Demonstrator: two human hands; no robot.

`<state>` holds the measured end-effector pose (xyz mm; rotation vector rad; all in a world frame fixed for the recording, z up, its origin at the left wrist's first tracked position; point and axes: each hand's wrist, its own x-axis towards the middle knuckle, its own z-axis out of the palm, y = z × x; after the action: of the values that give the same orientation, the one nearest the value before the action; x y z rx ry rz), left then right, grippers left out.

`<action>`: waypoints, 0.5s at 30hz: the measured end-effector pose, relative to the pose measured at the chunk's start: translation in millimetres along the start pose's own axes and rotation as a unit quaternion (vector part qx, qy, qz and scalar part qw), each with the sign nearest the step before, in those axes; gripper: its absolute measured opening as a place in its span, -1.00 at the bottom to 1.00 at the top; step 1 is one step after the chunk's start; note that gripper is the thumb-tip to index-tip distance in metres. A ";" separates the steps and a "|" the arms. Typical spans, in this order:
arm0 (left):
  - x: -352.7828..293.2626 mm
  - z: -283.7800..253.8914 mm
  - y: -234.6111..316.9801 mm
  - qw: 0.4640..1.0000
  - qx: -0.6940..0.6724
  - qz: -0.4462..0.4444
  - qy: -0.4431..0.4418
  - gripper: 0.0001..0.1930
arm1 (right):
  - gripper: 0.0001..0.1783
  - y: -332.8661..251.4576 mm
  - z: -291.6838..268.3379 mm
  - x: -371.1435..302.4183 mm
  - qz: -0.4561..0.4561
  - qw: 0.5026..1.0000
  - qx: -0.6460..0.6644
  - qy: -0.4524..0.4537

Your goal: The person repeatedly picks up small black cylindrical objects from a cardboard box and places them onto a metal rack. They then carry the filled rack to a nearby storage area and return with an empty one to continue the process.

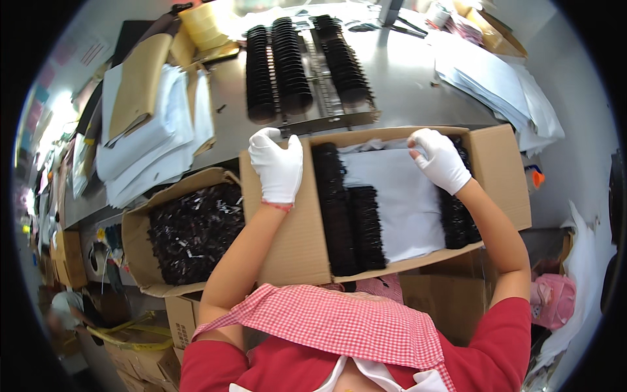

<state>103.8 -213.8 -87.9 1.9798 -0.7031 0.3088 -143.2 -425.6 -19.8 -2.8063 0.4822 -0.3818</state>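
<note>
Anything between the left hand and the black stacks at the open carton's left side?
Only the left edge of the open carton: the left hand is over the folded-out flap, the black stacks just inside, uncovered.

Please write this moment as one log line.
left grip over left flap | right grip over open box | inside: black strips, white sheet | rack beyond box | held: unclear
</note>
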 end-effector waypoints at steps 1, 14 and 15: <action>4.8 -0.9 -16.0 0.998 0.054 -0.011 0.034 -0.52 | -0.81 -20.9 7.7 17.9 0.017 0.994 0.111 0.006; 31.4 22.1 -54.9 0.978 -0.063 -0.057 -0.192 -0.65 | -0.22 -102.5 104.3 193.4 0.117 0.855 0.503 -0.036; 30.6 20.8 -53.1 0.982 -0.055 -0.039 -0.178 -0.66 | -0.31 -106.0 111.9 192.5 0.068 0.909 0.410 0.022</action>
<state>158.4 -223.4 -121.4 1.9711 -0.8445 -0.1350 95.9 -373.9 -51.1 -1.9403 0.3974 -0.4799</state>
